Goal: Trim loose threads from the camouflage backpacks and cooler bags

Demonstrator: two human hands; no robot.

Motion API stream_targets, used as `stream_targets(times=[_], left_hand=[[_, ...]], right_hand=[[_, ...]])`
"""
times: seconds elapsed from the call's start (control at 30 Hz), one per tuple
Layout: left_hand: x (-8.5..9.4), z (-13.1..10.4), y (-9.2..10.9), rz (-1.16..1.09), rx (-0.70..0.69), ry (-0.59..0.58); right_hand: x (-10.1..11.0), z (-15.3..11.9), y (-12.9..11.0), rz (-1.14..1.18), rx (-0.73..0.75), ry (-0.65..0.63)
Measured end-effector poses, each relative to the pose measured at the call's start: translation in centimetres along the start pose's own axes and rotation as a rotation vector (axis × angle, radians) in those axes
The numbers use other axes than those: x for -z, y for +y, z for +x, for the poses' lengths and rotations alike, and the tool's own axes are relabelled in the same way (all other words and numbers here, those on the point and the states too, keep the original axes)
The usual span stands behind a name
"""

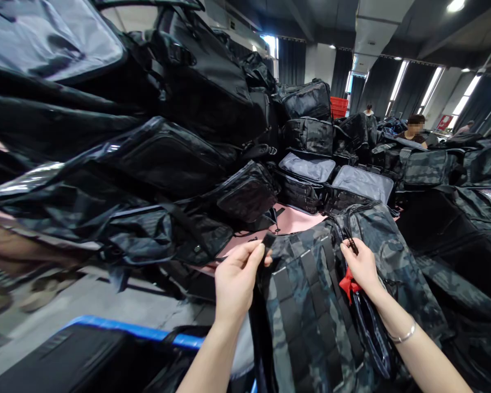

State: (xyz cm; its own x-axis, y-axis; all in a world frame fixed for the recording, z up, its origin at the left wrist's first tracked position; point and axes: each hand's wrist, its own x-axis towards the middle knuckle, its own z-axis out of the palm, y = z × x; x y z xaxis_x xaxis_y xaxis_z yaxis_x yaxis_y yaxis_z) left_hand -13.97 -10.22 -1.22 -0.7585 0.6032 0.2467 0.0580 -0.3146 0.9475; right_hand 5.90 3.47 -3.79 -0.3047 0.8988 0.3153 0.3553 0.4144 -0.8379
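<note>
Pinching flat tab [269, 238], left fingers [253, 254]; narrow strip [353, 245], right fingers [360, 254]; camouflage fabric bag [311, 300].

The spotty gray bag [304, 305] lies near, right of the middle, black bands [321, 311] down its front (a red bit [348, 284] sits beside them). A black tab [269, 239] is at its far left corner.

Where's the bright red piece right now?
The red piece is right of centre in the head view, just below the right hand, beside the camouflage bag's strapped panel.
</note>
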Motion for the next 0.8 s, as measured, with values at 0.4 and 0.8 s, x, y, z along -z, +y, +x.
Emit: stream_targets(times=[0.4,0.8], left_hand=[[-0.4,-4.1,1.4,0.067,0.031,-0.023],[-0.7,-5.3,2.0,0.14,-0.004,-0.071]], right_hand=[[-0.1,-4.7,-7.4,0.034,0.556,-0.13],[-0.9,-4.3,-8.2,0.022,0.635,-0.148]])
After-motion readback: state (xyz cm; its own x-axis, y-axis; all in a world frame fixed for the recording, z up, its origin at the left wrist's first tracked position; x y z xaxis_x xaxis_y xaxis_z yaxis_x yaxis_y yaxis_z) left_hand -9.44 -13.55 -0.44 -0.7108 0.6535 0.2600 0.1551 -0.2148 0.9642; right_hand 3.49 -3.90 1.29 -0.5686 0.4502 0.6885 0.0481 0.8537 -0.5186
